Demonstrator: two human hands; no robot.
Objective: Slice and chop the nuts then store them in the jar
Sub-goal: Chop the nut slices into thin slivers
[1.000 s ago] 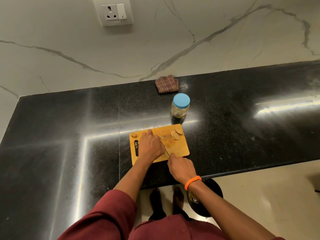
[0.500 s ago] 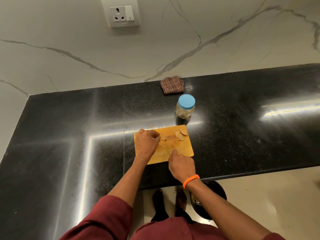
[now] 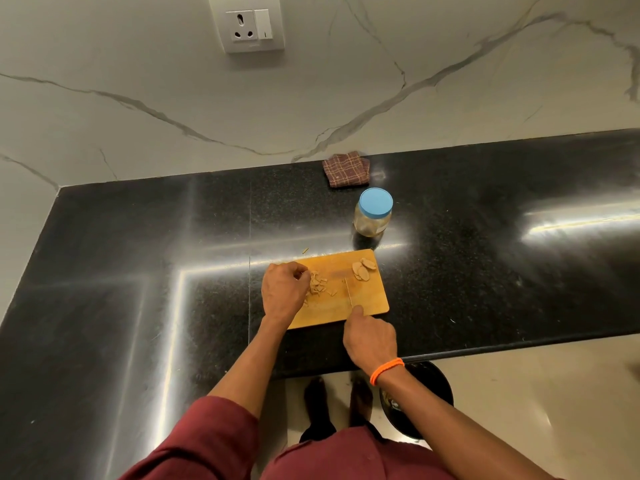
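Since half a second ago, the knife (image 3: 348,292) has swung from under the left hand (image 3: 283,293) to lie straight along the board (image 3: 369,299), blade clear of the chopped nuts (image 3: 318,287). The left hand's grip has drawn back a little: its fingers curl at the left of the chopped pile, touching it. The right hand (image 3: 371,337) grips the knife handle at the board's near edge. Sliced nuts (image 3: 363,269) sit at the board's far right corner, apart from the pile. The board lies near the tabletop (image 3: 485,271) front edge. The jar (image 3: 373,213), just beyond the board, is upright with its blue lid on; its contents cannot be told. A cloth (image 3: 346,169) lies at the back edge.
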